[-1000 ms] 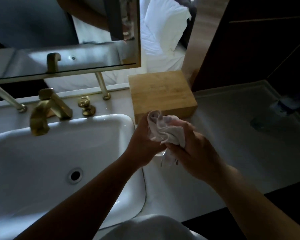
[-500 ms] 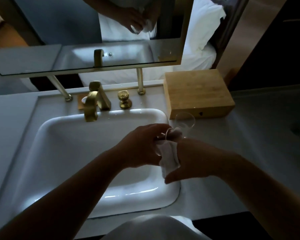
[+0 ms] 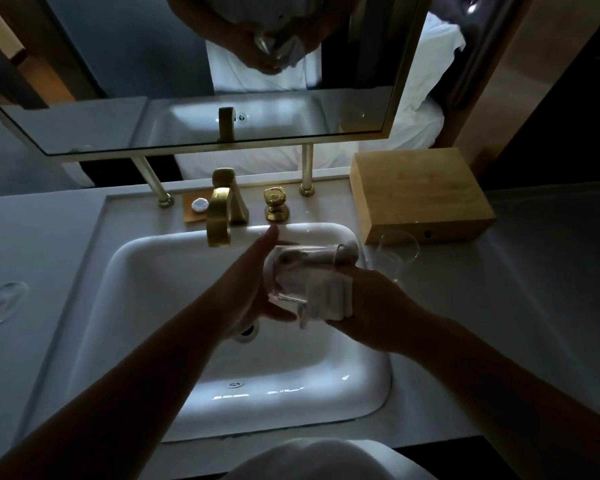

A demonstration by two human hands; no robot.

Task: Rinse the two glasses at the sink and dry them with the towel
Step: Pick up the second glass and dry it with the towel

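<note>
Head view: our hands now work over the sink (image 3: 146,271), left hand (image 3: 253,282) cradling a glass (image 3: 298,271), right hand (image 3: 371,306) gripping the towel (image 3: 326,296) wrapped around it; second glass (image 3: 395,254) stands just beyond the right hand, drying underway

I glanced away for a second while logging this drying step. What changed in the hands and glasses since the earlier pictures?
The glass with the towel came from beside the wooden box to above the sink. The left hand still cups it; the right hand still grips the towel. The second glass stays on the counter.
</note>
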